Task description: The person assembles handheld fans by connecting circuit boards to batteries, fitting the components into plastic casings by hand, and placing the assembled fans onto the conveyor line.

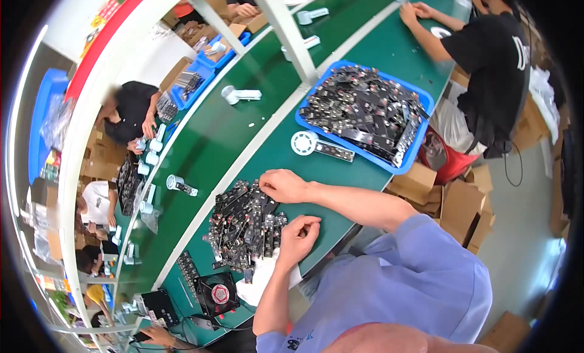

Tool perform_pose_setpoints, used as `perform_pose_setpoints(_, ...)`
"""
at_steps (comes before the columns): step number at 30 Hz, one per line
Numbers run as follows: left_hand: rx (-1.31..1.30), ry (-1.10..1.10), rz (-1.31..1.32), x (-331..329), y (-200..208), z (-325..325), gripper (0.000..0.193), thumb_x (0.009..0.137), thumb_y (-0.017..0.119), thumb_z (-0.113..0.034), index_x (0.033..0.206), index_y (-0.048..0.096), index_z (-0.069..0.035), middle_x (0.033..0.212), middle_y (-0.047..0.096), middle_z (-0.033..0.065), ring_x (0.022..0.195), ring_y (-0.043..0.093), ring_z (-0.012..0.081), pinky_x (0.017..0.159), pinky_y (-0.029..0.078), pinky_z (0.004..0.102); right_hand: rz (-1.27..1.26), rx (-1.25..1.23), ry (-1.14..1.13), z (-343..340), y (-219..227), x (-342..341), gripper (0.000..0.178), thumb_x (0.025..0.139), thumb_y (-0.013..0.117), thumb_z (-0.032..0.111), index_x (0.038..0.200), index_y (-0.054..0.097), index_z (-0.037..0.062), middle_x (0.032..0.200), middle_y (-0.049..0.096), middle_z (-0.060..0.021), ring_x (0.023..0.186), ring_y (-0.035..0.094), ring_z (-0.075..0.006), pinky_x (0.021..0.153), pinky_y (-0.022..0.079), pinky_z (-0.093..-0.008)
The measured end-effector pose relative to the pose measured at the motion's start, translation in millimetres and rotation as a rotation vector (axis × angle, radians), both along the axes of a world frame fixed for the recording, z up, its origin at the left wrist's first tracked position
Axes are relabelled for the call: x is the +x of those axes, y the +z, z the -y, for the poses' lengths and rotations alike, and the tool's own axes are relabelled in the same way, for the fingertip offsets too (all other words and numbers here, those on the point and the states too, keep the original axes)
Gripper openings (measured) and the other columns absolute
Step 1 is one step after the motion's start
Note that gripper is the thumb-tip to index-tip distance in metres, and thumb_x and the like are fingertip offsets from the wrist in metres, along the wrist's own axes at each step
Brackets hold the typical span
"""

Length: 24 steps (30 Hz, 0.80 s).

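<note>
Your right hand (283, 186) curled at the board pile (243, 222), left hand (299, 237) beside it; I couldn't tell either's grip. Much seemed left there and in the blue tray (401, 168) past your right; progress was unclear.

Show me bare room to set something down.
Bare green worktop lies between the circuit-board pile, pale rail and white fan housing by the blue tray. Past the rail, the green strip is bare between two white fans. It's crowded at the pile, by the right hand and left hand, and around the black cooling fan.
</note>
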<state>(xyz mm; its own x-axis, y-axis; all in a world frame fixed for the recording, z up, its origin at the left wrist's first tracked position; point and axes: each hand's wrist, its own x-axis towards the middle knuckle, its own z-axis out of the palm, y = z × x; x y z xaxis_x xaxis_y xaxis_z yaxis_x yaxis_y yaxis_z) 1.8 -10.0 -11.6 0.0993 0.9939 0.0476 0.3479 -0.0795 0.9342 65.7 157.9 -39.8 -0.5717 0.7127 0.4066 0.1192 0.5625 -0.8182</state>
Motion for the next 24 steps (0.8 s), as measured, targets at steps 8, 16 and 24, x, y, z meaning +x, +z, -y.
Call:
perform_pose_setpoints(8, 0.048, -0.048, 0.089, -3, 1, -1, 0.012, 0.098, 0.073, -0.006, 0.109, 0.077, -0.003, 0.089, 0.071, -0.0008, 0.067, 0.053, 0.0012, 0.057, 0.04, 0.0201, 0.076, -0.005, -0.001, 3, 13, 2, 0.012, 0.093, 0.068, 0.013, 0.097, 0.072, 0.002, 0.095, 0.073, -0.0174, 0.086, 0.072, -0.0382, 0.077, 0.057, -0.0477)
perform_pose_setpoints(16, 0.141, -0.126, 0.125, -9, 4, 2, 0.013, 0.098, 0.072, -0.008, 0.109, 0.077, -0.001, 0.087, 0.072, 0.0042, 0.067, 0.06, 0.0062, 0.058, 0.046, 0.0251, 0.055, -0.081, -0.045, 11, 18, 0, 0.01, 0.094, 0.072, 0.009, 0.1, 0.074, 0.0003, 0.09, 0.071, -0.0157, 0.073, 0.071, -0.0267, 0.067, 0.057, -0.0375)
perform_pose_setpoints(24, 0.39, -0.084, 0.824, -27, 98, 43, 0.019, 0.1, 0.064, 0.002, 0.119, 0.067, 0.003, 0.116, 0.064, 0.0149, 0.092, 0.07, 0.0227, 0.076, 0.059, 0.034, 0.113, -0.081, -0.047, 8, 19, 1, 0.011, 0.095, 0.072, 0.008, 0.101, 0.073, -0.0018, 0.091, 0.072, -0.0155, 0.073, 0.07, -0.0244, 0.068, 0.057, -0.0362)
